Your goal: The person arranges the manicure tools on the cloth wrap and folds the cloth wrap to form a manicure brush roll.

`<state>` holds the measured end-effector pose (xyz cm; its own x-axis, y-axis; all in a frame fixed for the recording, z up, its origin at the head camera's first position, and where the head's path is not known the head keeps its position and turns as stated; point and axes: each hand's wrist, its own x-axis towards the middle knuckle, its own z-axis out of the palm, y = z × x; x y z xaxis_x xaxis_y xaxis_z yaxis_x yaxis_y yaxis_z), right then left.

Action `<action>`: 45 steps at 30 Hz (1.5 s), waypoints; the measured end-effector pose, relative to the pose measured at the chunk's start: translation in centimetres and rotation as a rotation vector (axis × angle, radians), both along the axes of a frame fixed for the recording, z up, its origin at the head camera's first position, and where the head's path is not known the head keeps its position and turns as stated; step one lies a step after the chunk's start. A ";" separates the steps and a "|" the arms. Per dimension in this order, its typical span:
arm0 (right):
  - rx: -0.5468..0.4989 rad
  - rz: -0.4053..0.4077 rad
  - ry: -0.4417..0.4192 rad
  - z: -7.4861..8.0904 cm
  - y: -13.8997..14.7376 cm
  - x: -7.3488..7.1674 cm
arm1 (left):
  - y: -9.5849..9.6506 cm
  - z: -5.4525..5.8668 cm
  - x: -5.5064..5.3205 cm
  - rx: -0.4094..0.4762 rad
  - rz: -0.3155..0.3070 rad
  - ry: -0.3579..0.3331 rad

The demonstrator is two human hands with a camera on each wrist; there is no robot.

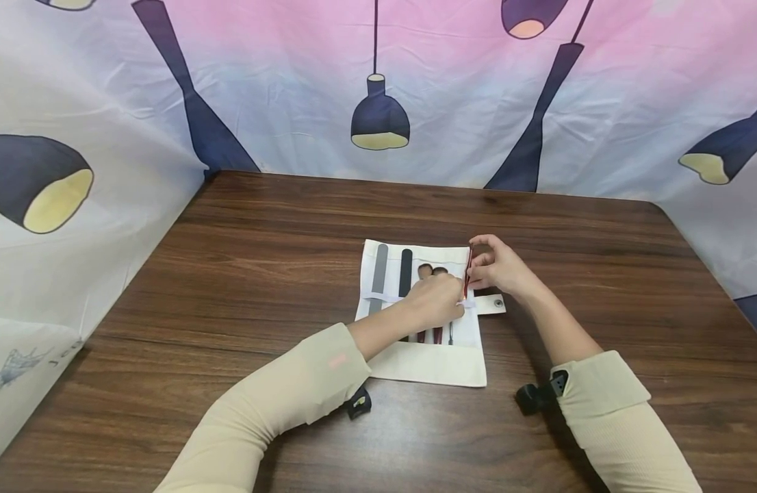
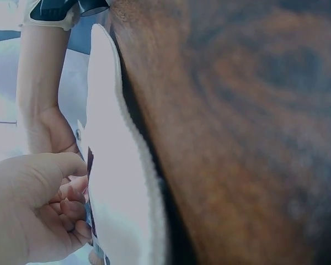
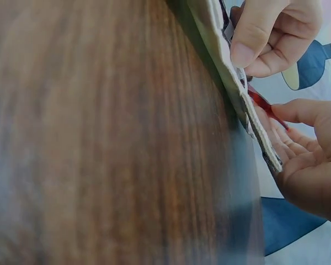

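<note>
A white fabric roll-up pouch [image 1: 428, 363] lies unfolded on the table. Under its white elastic band [image 1: 385, 298] sit a grey nail file [image 1: 380, 267], a black nail file [image 1: 406, 267], two brushes [image 1: 425, 271] with dark red handles and a thin metal tool [image 1: 450, 333]. At the pouch's right side, my right hand [image 1: 502, 268] pinches a slim red tool [image 3: 259, 101] between thumb and fingers, its lower end by the band. My left hand [image 1: 437, 299] reaches across the pouch, thumb and finger pinching the band near that end; it partly hides the brushes.
A strap with a metal snap [image 1: 491, 304] sticks out from the pouch's right edge. The brown wooden table [image 1: 261, 274] extends all around it. Behind stands a fabric backdrop [image 1: 292, 89] printed with lamps. Black wrist cameras [image 1: 532, 398] hang below both cuffs.
</note>
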<state>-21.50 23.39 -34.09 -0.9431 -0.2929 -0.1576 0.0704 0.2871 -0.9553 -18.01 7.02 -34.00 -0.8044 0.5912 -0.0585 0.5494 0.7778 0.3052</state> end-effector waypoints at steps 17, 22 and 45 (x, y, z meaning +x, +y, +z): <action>0.347 0.160 0.081 0.5 0.0 0.2 | 0.1 -0.3 -0.1 -0.002 0.008 -0.012; 0.405 0.226 0.094 0.6 0.1 0.4 | 0.0 -0.2 -0.1 0.015 0.012 -0.022; 0.698 0.222 0.263 2.7 1.1 1.8 | -0.6 0.0 -0.1 0.067 0.008 -0.029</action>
